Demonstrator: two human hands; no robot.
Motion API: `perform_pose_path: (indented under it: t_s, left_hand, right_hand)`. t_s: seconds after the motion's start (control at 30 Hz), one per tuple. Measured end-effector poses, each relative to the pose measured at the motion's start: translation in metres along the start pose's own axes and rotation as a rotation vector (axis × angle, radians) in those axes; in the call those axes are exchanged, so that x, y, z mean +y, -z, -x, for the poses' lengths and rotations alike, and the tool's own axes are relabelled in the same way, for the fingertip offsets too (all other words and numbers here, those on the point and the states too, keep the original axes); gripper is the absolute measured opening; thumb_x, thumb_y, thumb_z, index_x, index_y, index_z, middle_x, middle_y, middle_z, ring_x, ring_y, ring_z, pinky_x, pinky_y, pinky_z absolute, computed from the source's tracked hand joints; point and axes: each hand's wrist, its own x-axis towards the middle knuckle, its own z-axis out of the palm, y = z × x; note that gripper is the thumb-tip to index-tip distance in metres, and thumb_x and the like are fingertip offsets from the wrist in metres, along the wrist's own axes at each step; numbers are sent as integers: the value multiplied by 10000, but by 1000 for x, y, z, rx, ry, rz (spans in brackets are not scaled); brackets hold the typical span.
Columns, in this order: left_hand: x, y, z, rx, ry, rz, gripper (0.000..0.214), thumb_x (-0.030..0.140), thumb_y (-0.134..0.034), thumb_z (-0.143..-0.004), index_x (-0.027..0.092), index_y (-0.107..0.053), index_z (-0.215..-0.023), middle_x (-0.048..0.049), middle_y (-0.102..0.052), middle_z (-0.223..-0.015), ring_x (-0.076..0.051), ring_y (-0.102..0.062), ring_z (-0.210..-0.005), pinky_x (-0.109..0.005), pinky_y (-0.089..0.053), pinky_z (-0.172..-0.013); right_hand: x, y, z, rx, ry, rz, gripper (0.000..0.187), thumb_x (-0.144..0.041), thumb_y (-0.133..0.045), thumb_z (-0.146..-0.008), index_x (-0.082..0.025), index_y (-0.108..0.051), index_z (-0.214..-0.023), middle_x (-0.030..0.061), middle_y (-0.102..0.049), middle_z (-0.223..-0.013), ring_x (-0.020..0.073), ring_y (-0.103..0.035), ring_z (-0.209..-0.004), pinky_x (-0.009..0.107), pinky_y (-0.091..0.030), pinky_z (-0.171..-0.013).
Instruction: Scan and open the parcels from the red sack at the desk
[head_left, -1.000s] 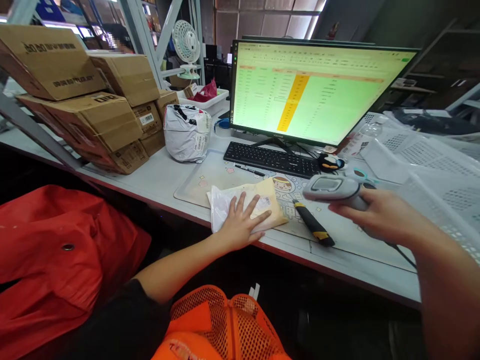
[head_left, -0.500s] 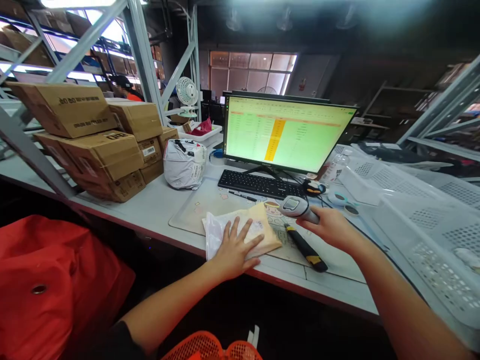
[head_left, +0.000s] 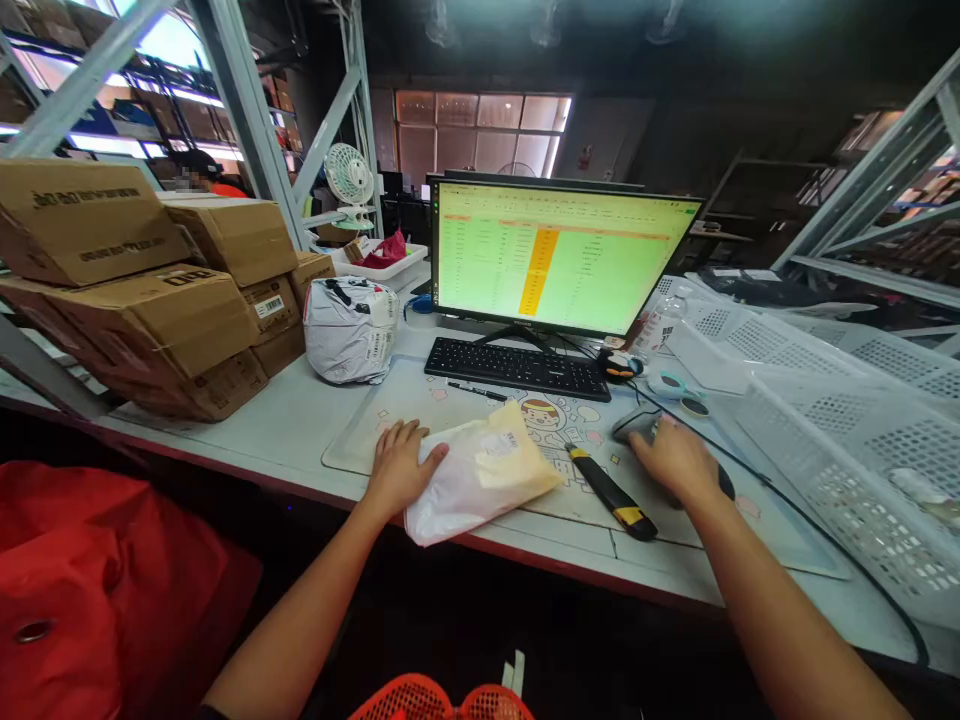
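My left hand (head_left: 400,466) grips the left edge of a flat parcel (head_left: 480,475) in a clear bag with a yellowish inner pack and a white label; the parcel lies on the desk mat (head_left: 450,400) at the table's front edge. My right hand (head_left: 675,460) rests on the grey barcode scanner (head_left: 634,422), which lies on the mat to the right, its black cable trailing off right. A black and yellow utility knife (head_left: 611,492) lies between the parcel and my right hand.
Behind the mat stand a black keyboard (head_left: 517,368) and a monitor (head_left: 559,258) showing a green spreadsheet. A grey wrapped parcel (head_left: 349,330) and stacked cardboard boxes (head_left: 150,300) fill the left. White perforated baskets (head_left: 832,410) lie at right. A red bag (head_left: 97,590) sits lower left.
My right hand has lowered the scanner onto the mat. My left hand slid from flat on top of the parcel to its left edge and took hold; the parcel shifted slightly right.
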Motion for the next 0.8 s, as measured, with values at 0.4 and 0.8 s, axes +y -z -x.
perform_pose_path:
  t_s: [0.4,0.8]
  left_hand:
    - [-7,9,3,22,-37,262,351,537,-540,-942,202,-629,-892,-114,-710,-1040,-298,-630,-1059,-458,-484,-986]
    - [-5,23,15,5,-28,722,409,534,-647,-839,207,-471,-670,47,-434,-633,-129,-416,-623,-258,-333,-601]
  right_hand:
    - [-136,-10,-54,-181,274,-112,601,-279,-607,-924,-146,-522,-1503,243,-634,-1375,345,-624,-1248,438,-468,-1034]
    - [-164,45,-15,-400,756,-364,599,-507,-518,-1007,-199,-544,-1520,115,-671,-1383,234,-655,-1191,322,-520,-998]
